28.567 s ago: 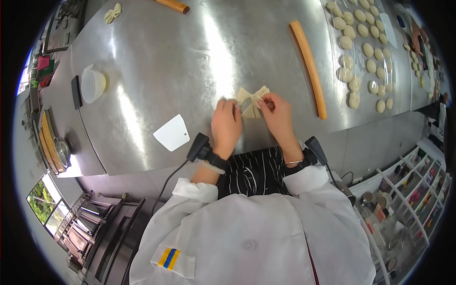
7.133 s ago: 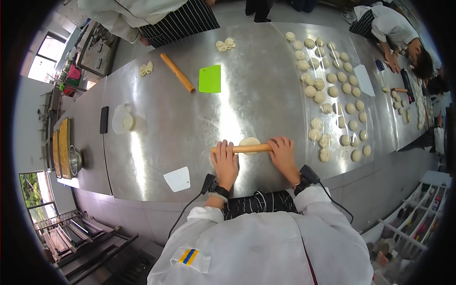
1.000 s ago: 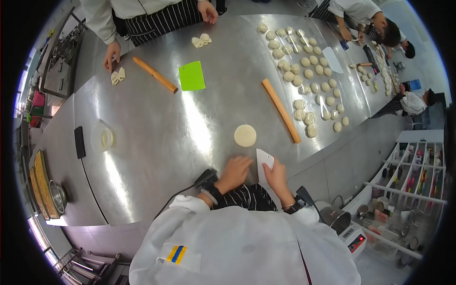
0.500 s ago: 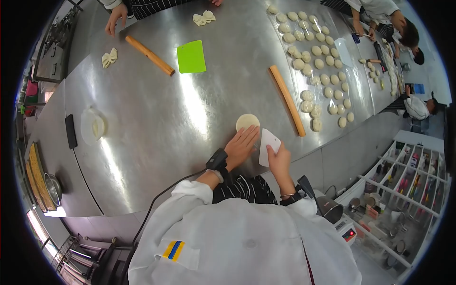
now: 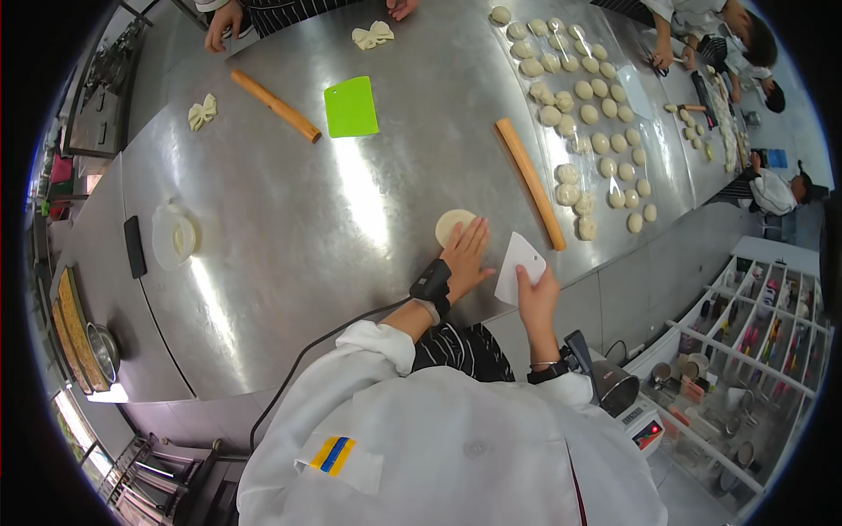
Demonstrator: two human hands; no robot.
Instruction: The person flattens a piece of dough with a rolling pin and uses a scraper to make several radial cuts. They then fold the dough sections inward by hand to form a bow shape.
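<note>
A flat round disc of dough (image 5: 451,224) lies on the steel table (image 5: 289,219) in front of me. My left hand (image 5: 467,253) rests flat with fingers spread, its fingertips on the near edge of the disc. My right hand (image 5: 537,294) holds a white plastic scraper (image 5: 517,266) upright near the table's front edge, just right of the left hand. A wooden rolling pin (image 5: 529,182) lies to the right of the disc.
Several dough balls (image 5: 589,114) sit in rows at the right. A green scraper (image 5: 351,106), a second rolling pin (image 5: 274,105) and bow-shaped dough pieces (image 5: 202,112) lie across the table, where other people's hands (image 5: 223,19) work. A lidded white tub (image 5: 174,238) stands at the left.
My left hand has slid forward onto the dough disc. My right hand has lifted the white scraper and carried it to the right.
</note>
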